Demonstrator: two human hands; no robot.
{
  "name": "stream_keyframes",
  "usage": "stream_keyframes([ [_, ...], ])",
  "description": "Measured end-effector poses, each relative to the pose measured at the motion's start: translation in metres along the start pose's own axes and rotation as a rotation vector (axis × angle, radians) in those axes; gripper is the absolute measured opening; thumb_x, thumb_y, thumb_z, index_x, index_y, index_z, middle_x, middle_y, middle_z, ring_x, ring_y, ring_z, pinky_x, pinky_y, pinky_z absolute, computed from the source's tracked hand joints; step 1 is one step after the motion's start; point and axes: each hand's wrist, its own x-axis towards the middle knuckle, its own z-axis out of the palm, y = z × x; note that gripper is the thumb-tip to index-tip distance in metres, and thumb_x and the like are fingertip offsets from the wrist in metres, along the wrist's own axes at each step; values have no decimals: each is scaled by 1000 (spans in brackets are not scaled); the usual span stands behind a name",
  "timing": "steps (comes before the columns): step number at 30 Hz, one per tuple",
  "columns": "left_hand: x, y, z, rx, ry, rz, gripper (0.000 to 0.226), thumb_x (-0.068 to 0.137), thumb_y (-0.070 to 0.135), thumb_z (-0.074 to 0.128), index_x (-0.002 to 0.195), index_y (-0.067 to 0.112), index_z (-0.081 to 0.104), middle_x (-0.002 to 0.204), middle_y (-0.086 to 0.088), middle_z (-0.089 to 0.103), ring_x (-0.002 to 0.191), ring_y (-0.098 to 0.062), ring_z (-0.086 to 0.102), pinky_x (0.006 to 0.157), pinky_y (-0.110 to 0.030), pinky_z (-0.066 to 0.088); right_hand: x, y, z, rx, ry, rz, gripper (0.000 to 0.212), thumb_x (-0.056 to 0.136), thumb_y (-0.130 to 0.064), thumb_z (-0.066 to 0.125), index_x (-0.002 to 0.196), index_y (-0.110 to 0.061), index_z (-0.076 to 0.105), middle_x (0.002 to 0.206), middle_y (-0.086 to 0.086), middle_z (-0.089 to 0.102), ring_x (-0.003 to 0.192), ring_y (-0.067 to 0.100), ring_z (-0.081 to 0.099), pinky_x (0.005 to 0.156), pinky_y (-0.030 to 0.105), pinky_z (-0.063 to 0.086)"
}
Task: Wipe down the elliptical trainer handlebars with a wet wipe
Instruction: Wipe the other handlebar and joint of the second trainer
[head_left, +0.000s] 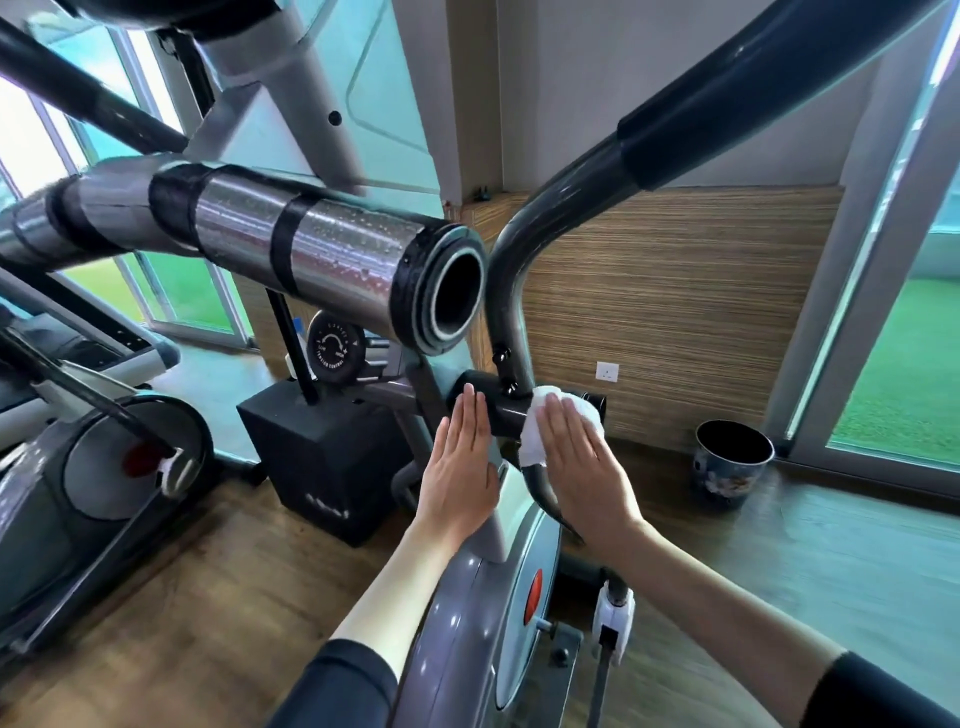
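At lower centre, the flat right hand (576, 457) presses the wet wipe (558, 426) onto the handlebar pivot tube (506, 415); the left hand (462, 462) rests flat, fingers straight, beside it. The wipe looks soft and limp, best held under the palm.

wet wipe (537, 418) lying partly hidden under the right hand (579, 460) | handlebar (727, 119) running off the top-right edge | dial (335, 347) lettering showing too small to read | floor (857, 551) at right smearing into blur

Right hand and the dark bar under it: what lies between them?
A white wipe. The head view shows the right hand pressing it with straight fingers against the bar.
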Motion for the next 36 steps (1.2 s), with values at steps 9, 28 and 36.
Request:
stream_keyframes([
  [9, 11, 8, -4, -23, -65, -48, 78, 88, 8, 33, 150, 7, -14, 159, -4, -20, 143, -10, -24, 119, -30, -12, 23, 10, -16, 433, -63, 173, 61, 104, -23, 7, 128, 5, 55, 128, 22, 58, 117, 35, 58, 103, 42, 43],
  [28, 15, 6, -5, -100, -44, -34, 68, 101, 26, 30, 143, 20, -24, 151, 7, -27, 140, -3, -25, 120, -27, -6, 77, -20, -76, 1612, -198, 735, 57, 103, -43, 24, 153, -18, 12, 158, -3, 18, 143, 1, 13, 118, 24, 12],
  [36, 17, 2, 12, -14, 41, 0, 68, 97, 27, 39, 151, 5, 4, 157, -12, 5, 148, -24, 12, 118, -29, 7, 121, -11, -89, 1777, 14, 798, 52, 103, -41, 25, 151, -21, 22, 155, -3, 28, 142, 5, 22, 118, 38, 20],
])
